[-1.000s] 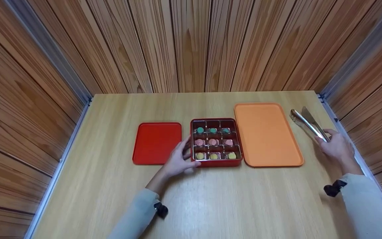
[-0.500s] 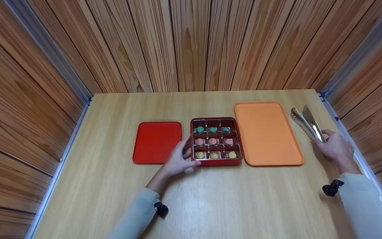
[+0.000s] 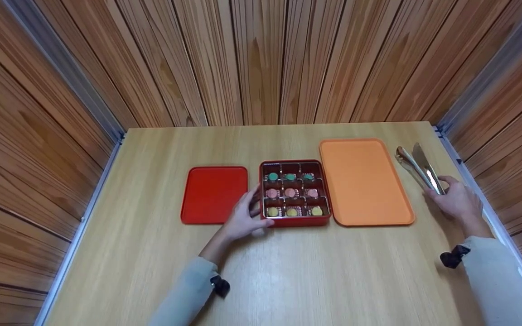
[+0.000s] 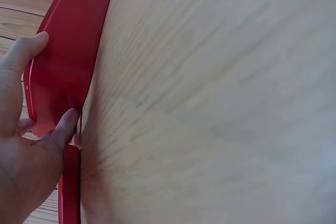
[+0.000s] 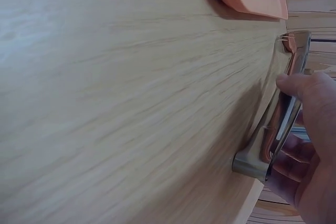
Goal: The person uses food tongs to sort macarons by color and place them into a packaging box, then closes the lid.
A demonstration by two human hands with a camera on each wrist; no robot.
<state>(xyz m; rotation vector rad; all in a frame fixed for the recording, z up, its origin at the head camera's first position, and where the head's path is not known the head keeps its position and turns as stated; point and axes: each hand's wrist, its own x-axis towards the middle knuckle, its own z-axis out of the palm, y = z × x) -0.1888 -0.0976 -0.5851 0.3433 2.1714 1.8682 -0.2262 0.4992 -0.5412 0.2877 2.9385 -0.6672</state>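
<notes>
The left hand (image 3: 244,218) rests against the red box (image 3: 295,194) at table centre, thumb and fingers spread on its nine-o'clock wall. The right hand (image 3: 455,200) grips the tongs (image 3: 417,168), fingers curled round them, at three o'clock beyond the orange tray (image 3: 364,181).

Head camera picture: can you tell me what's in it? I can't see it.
A left hand touches a red box of nine sweets while a right hand grips metal tongs. A red lid and an orange tray lie on the wooden table.
</notes>
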